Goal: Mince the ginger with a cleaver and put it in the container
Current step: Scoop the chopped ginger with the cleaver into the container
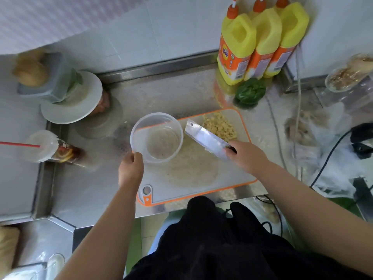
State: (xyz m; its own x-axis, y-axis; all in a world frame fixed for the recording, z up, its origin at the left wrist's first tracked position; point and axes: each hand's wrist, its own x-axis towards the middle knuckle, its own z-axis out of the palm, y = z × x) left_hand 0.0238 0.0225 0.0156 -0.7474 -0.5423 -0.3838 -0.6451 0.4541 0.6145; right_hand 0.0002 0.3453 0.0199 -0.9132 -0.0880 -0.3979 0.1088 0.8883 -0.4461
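I see the left hand (132,165) pinching the near rim of the round clear plastic container (157,137), thumb and fingers curled over the edge. Container sits on the left end of the white cutting board with orange trim (203,178), partly overhanging onto the stainless steel counter (84,190); I see nothing inside it. Right hand (245,156) is wrapped round the handle of the steel cleaver (205,138), blade angled up-left across the board, its tip just beside the container's right rim. Pile of pale yellow minced ginger (221,126) lies at the far right of the board, just behind the blade and touching it as far as I can tell. Board centre shows a pale smear of residue. Off the board: three yellow bottles with orange caps (260,41) against the back wall, a green leafy lump (251,91) in front of them, a white plate (74,102) far left, and a lidded plastic cup with a red straw (46,146) near the counter's left edge.
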